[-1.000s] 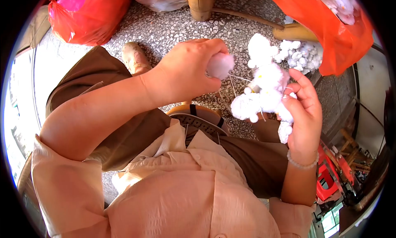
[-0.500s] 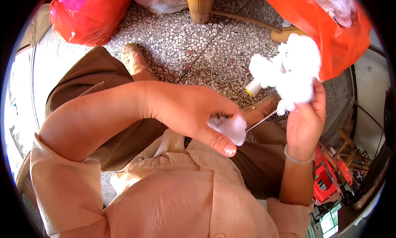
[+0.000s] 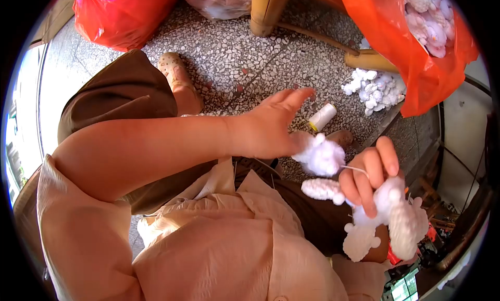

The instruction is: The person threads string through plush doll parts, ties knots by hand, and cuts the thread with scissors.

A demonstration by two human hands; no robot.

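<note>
My left hand (image 3: 268, 125) has its fingers spread apart. Against its thumb side is a fluffy white piece (image 3: 324, 156) with small round knobs; whether the thumb touches it is blurred. A thin white cord runs from this piece to my right hand (image 3: 369, 176), whose fingers are curled round a bunch of white fluffy pieces (image 3: 409, 225). One elongated white piece (image 3: 322, 189) sticks out to the left of that hand, and others hang below it. Beyond the hands lies a white thread spool (image 3: 323, 117) with a yellow rim.
An orange bag (image 3: 383, 40) of white and pinkish pieces is at the upper right, beside a white pile (image 3: 374, 90) on the speckled floor (image 3: 229, 56). A red bag (image 3: 122, 19), a clear bag (image 3: 219, 1) and bamboo legs (image 3: 268, 11) are at the top.
My right hand has come down and turned over with the bunch. My left hand has moved up and spread its fingers, and the piece it held now shows beside its thumb.
</note>
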